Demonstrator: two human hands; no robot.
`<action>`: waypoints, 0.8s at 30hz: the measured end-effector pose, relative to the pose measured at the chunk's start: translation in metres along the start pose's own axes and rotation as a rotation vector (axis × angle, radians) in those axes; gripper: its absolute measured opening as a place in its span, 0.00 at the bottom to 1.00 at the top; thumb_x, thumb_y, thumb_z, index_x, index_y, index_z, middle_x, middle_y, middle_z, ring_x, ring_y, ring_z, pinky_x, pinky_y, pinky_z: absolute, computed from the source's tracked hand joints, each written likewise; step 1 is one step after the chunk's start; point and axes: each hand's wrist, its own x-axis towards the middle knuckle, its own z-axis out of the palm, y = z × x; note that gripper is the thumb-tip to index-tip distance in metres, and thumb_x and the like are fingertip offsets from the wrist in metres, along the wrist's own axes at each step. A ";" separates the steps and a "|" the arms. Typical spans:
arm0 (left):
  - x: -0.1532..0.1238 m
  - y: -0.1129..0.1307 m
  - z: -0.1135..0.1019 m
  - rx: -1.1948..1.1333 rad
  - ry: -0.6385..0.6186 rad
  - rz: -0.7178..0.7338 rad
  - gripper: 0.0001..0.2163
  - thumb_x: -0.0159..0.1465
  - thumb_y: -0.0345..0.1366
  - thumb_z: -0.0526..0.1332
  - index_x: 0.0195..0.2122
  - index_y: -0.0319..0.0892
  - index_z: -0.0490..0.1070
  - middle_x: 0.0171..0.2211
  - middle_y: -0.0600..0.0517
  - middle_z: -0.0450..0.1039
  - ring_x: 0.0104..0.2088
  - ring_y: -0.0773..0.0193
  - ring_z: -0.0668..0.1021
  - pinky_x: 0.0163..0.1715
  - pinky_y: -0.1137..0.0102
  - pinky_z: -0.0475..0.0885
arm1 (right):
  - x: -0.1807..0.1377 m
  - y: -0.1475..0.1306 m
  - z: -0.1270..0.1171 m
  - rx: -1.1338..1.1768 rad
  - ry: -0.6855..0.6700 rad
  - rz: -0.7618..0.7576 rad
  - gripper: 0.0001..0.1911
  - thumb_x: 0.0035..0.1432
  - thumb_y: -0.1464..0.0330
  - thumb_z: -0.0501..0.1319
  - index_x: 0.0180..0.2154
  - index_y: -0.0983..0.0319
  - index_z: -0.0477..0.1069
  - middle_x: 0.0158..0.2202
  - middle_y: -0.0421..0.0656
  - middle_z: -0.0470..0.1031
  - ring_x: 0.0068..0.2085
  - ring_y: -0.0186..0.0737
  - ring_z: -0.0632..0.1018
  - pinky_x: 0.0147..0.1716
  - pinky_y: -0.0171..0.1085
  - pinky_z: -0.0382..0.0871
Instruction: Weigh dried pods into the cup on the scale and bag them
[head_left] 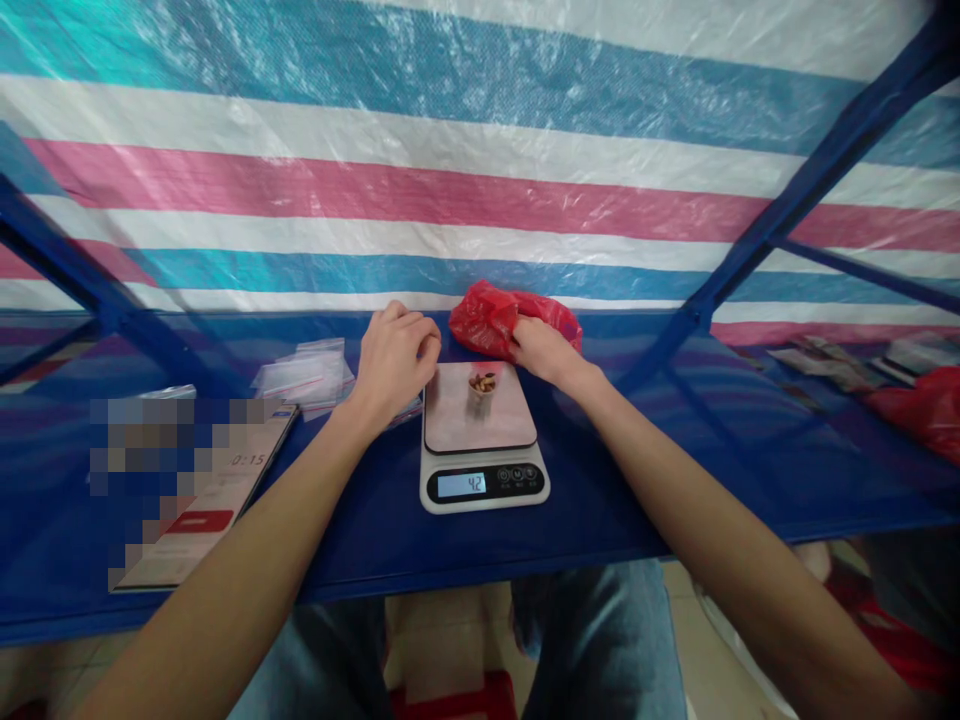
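A white kitchen scale (480,425) with a shiny plate lies in front of me, its display reading what looks like 42. On the plate sits a small heap of brown, nut-like pieces (482,383), which seems to be in a little cup. My left hand (396,355) rests at the scale's far left corner, fingers curled in, with nothing visible in it. Behind the scale, my right hand (544,348) reaches into a crumpled red plastic bag (487,315). Its fingertips are hidden by the bag.
Clear zip bags (311,375) lie left of my left hand. A tablet-like screen (202,525), partly pixelated, is at the left. The blue shelf (600,500) has slanted blue posts (757,235) and a striped sheet (450,180) behind. Another red bag (922,415) lies far right.
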 end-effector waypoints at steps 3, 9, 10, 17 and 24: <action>0.000 0.001 -0.001 -0.002 -0.016 -0.004 0.12 0.66 0.29 0.55 0.31 0.43 0.77 0.34 0.48 0.82 0.42 0.50 0.74 0.44 0.56 0.68 | 0.001 0.008 -0.001 -0.015 -0.024 -0.032 0.14 0.64 0.80 0.60 0.49 0.68 0.78 0.55 0.59 0.80 0.57 0.51 0.80 0.59 0.41 0.68; 0.000 0.002 -0.001 -0.012 -0.015 -0.010 0.12 0.67 0.29 0.55 0.30 0.43 0.77 0.33 0.48 0.82 0.42 0.50 0.74 0.44 0.56 0.68 | 0.001 0.011 -0.003 -0.022 -0.013 -0.117 0.13 0.61 0.82 0.60 0.44 0.67 0.79 0.52 0.57 0.82 0.54 0.50 0.80 0.56 0.38 0.68; 0.000 0.002 -0.001 -0.012 -0.016 -0.007 0.12 0.67 0.29 0.55 0.30 0.44 0.77 0.33 0.47 0.82 0.42 0.50 0.74 0.44 0.56 0.68 | 0.000 0.011 -0.003 -0.021 0.001 -0.124 0.13 0.61 0.82 0.59 0.43 0.67 0.79 0.51 0.57 0.82 0.53 0.50 0.81 0.55 0.38 0.69; 0.000 0.002 -0.001 -0.016 -0.019 -0.014 0.12 0.67 0.29 0.55 0.30 0.44 0.77 0.33 0.47 0.82 0.42 0.50 0.74 0.44 0.55 0.69 | -0.001 0.014 -0.005 -0.015 0.124 -0.108 0.14 0.60 0.82 0.56 0.38 0.68 0.80 0.47 0.58 0.82 0.50 0.51 0.81 0.52 0.40 0.69; 0.000 0.002 -0.002 -0.014 -0.031 -0.016 0.12 0.67 0.29 0.55 0.31 0.44 0.77 0.33 0.48 0.82 0.42 0.51 0.74 0.43 0.56 0.68 | -0.008 0.012 -0.037 0.138 0.439 -0.067 0.15 0.65 0.75 0.58 0.45 0.66 0.84 0.43 0.53 0.83 0.43 0.50 0.82 0.48 0.44 0.72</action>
